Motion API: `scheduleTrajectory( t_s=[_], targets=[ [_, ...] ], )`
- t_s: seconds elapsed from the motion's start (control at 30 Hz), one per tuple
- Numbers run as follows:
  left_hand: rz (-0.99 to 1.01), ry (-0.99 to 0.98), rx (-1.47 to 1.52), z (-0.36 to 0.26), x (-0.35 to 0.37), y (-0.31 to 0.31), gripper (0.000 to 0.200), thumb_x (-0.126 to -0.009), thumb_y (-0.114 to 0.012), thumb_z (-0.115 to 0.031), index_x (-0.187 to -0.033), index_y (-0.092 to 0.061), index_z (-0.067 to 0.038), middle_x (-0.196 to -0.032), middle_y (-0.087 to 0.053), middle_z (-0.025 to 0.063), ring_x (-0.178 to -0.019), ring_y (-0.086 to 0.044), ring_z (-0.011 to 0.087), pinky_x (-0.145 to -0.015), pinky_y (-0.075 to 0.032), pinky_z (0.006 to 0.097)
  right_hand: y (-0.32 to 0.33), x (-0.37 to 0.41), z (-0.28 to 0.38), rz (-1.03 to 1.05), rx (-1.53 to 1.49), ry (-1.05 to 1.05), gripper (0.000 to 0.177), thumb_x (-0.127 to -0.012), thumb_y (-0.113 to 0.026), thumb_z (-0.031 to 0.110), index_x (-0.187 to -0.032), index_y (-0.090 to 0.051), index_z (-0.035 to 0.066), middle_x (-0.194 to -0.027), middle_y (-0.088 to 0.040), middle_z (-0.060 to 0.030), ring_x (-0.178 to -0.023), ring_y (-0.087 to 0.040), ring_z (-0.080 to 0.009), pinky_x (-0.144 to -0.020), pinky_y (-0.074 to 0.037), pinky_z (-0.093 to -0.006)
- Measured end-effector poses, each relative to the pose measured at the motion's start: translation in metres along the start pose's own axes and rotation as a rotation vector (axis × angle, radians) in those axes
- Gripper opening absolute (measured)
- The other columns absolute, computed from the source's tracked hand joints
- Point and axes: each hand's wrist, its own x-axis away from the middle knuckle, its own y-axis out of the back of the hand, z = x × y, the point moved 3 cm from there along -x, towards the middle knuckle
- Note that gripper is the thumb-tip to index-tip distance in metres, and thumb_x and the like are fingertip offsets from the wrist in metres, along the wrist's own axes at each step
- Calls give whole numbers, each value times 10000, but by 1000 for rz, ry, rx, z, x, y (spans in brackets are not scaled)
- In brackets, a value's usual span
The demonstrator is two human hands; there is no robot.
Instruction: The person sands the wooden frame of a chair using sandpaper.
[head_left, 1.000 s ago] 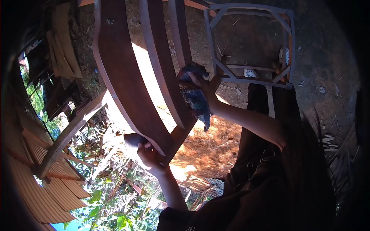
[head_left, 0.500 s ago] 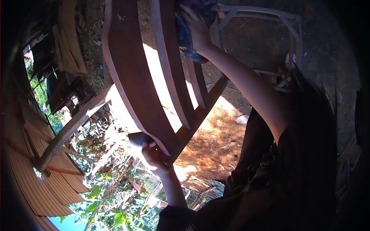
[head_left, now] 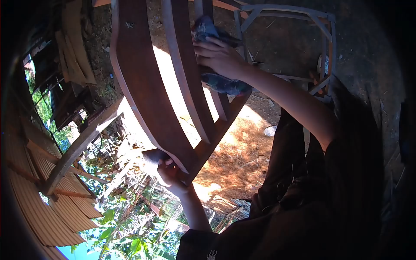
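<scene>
- Laying the right hand [head_left: 222, 60] over a dark, bunched cloth [head_left: 225, 86], on the rightmost slat [head_left: 222, 105] of a slatted wooden piece [head_left: 194, 97].
- Pointing the right fingers leftward, across the long axis of the slats, with the tips at the middle slat [head_left: 184, 43].
- Having bare lengths of both slats below the cloth, sloping down to the side rail [head_left: 221, 129].
- Resting nearer to those two slats with the right hand; nearer to the lower end of the broad slat [head_left: 143, 86] with the left hand [head_left: 173, 175].
- Holding the right fingers nearly straight and slightly apart, with the cloth beneath; impossible to tell whether also pinching it under the palm.
- Curling the left fingers, set close together, around the lower corner of the wooden piece, with part of the grip hidden by the wood.
- Overlapping, in view, a braced wooden frame [head_left: 281, 8] with the right forearm.
</scene>
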Motion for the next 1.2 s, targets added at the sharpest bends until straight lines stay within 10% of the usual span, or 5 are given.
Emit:
scheduleTrajectory(
  t_s=[0.17,0.3,0.4,0.77,1.2],
  targets=[
    [47,-93,-52,2,1,5,315,-883,-442,-312,-936,-464,-2,-929,-501,112,-957,-514,248,-851,-434,419,-9,-33,-17,-489,-379,-630,724,-738,-637,189,-1369,-289,112,-1422,-209,-175,-1299,-248,-338,-1050,-257,-392],
    [24,-118,-46,10,-6,16,371,-881,-435,-271,-1132,-415,2,-981,-472,78,-964,-512,246,-861,-450,404,-36,24,37,-223,-498,-851,756,-779,-474,-39,-1387,-23,-31,-1413,-107,-285,-1295,-211,-417,-1063,-221,-411],
    [211,-532,-389,8,-5,20,451,-844,-448,-251,-1166,-378,57,-985,-440,106,-930,-494,263,-835,-438,430,-37,95,103,-185,-743,-904,752,-784,-469,-41,-1390,-22,-30,-1388,-219,-265,-1271,-285,-379,-1022,-290,-398],
    [220,-512,-499,-6,6,6,432,-840,-467,-260,-1192,-413,-15,-1021,-460,72,-978,-505,207,-871,-458,348,-57,175,65,-42,-1202,-1455,473,-846,-535,74,-1240,-290,-21,-1131,-474,-169,-1010,-515,-247,-836,-424,-336],
    [294,-574,-504,1,0,17,426,-871,-406,-254,-1180,-376,38,-993,-447,103,-990,-506,244,-900,-440,373,-43,173,6,365,-1733,-1434,227,-874,-514,100,-1058,-532,-32,-917,-614,-93,-807,-613,-170,-701,-496,-302]
  ],
)
